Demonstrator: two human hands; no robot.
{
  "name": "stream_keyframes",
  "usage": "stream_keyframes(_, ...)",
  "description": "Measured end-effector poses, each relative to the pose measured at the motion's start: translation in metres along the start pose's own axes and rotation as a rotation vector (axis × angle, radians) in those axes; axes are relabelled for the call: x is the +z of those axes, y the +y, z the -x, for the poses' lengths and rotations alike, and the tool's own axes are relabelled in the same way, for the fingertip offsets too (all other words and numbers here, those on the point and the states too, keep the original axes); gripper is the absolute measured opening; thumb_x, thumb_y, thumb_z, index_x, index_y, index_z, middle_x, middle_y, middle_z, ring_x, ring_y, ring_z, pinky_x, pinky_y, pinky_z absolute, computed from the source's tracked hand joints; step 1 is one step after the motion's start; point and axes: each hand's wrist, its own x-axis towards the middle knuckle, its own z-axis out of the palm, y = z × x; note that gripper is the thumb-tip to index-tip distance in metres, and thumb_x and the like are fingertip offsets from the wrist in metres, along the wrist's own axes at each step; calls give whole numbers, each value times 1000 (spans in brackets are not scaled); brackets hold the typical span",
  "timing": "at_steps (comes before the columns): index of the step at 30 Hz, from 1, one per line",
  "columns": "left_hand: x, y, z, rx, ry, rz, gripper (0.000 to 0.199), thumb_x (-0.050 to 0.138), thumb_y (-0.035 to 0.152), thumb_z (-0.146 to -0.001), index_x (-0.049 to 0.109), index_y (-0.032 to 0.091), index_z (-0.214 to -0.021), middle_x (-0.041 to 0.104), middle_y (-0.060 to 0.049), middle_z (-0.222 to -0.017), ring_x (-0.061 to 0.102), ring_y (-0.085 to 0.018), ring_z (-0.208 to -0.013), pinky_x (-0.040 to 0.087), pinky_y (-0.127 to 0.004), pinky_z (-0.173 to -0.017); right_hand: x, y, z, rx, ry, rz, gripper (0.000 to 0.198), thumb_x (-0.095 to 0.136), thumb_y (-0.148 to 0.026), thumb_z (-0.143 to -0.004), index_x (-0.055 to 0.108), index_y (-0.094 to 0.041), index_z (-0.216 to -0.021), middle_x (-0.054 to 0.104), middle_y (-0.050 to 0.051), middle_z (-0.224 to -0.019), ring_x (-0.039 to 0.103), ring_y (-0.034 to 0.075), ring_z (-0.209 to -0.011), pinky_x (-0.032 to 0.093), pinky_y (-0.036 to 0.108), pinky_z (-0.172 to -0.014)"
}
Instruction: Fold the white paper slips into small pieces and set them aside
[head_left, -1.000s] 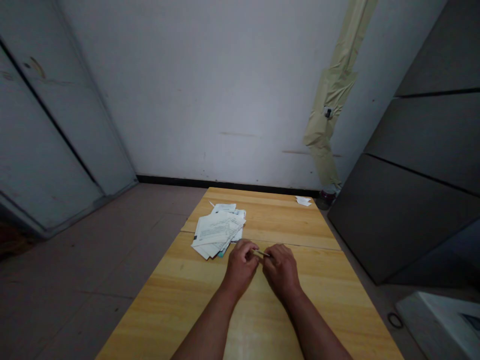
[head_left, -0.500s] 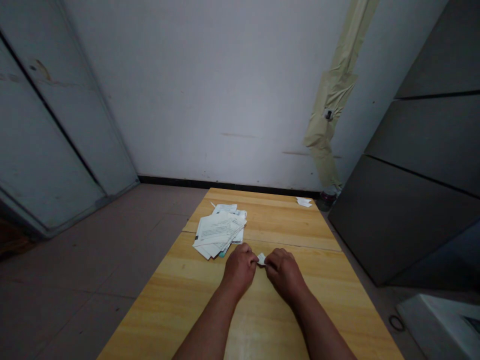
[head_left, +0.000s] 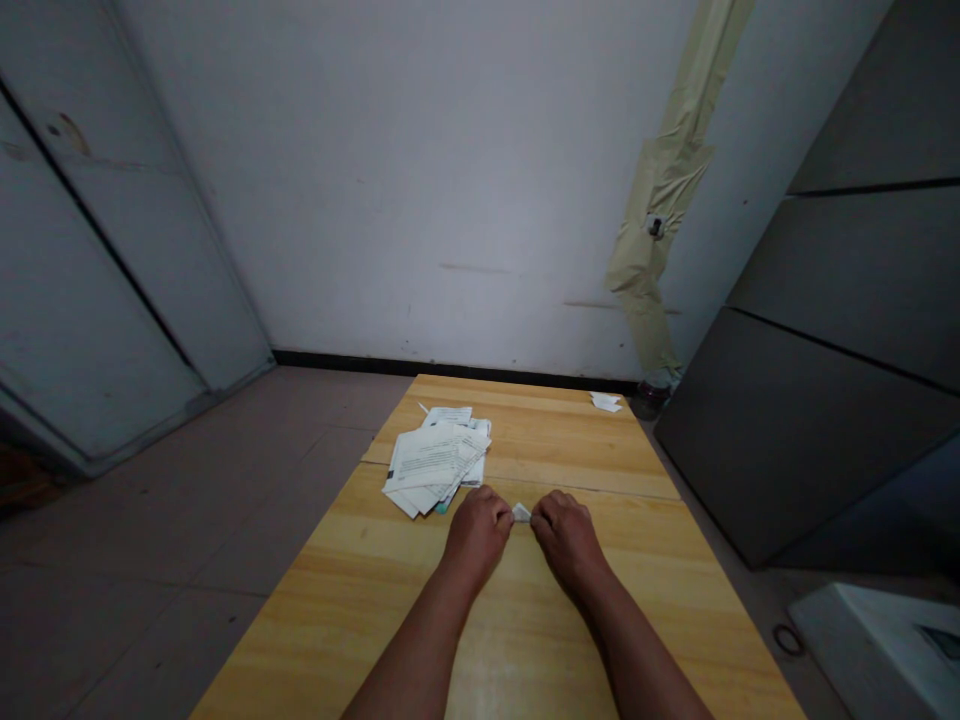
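A small folded piece of paper (head_left: 521, 513) is held between my two hands, just above or on the wooden table (head_left: 525, 640). My left hand (head_left: 480, 530) pinches its left end, and my right hand (head_left: 566, 532) pinches its right end. Only the pale middle of the paper shows, with a peaked top edge; the fingers cover the rest. Close beyond my left hand lies a loose pile of printed paper sheets (head_left: 431, 460), some of them folded.
A small folded white paper (head_left: 606, 402) rests at the table's far right corner. Behind the table stands a white wall (head_left: 450, 200) with taped-over piping (head_left: 649, 250). Dark grey panels (head_left: 825, 400) rise on the right, near a white box (head_left: 877, 640) on the floor.
The paper between my hands has gone from a squarish shape to a lower, triangular peak. Both hands keep their pinch and have barely moved. The view has shifted slightly.
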Motion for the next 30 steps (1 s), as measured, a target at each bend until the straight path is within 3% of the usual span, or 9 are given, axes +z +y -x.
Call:
stream_keyframes(7,0,4,0,-9,-10,-45,21,55,11,-83,63,17,-65,60,-3,-78,57,-17,-84,39,-27,-77,0,-3,1,-46,17,13,13,55,-18,-91,64,-21,-83,62,2,-89,54,18,-88,31,28,-76)
stream_keyframes(14,-1,8,-1,-49,-18,-152,16,56,13,-85,62,17,-70,60,-4,-81,56,-18,-84,39,-28,-76,0,-15,-2,34,18,147,18,50,-18,-94,62,-18,-81,63,5,-91,54,20,-89,30,30,-74)
stream_keyframes(22,-1,16,-2,-85,-75,-323,11,52,18,-89,62,17,-84,61,-7,-93,57,-22,-94,40,-31,-81,5,-13,-3,68,63,163,12,55,-16,-87,61,-18,-77,64,6,-88,54,19,-84,30,30,-71)
stream_keyframes(30,-2,22,-1,-115,-77,-327,6,54,17,-88,61,16,-87,60,-9,-96,56,-23,-96,39,-33,-82,9,-8,-3,62,107,106,12,56,-14,-82,59,-19,-71,62,4,-82,55,19,-82,30,29,-70)
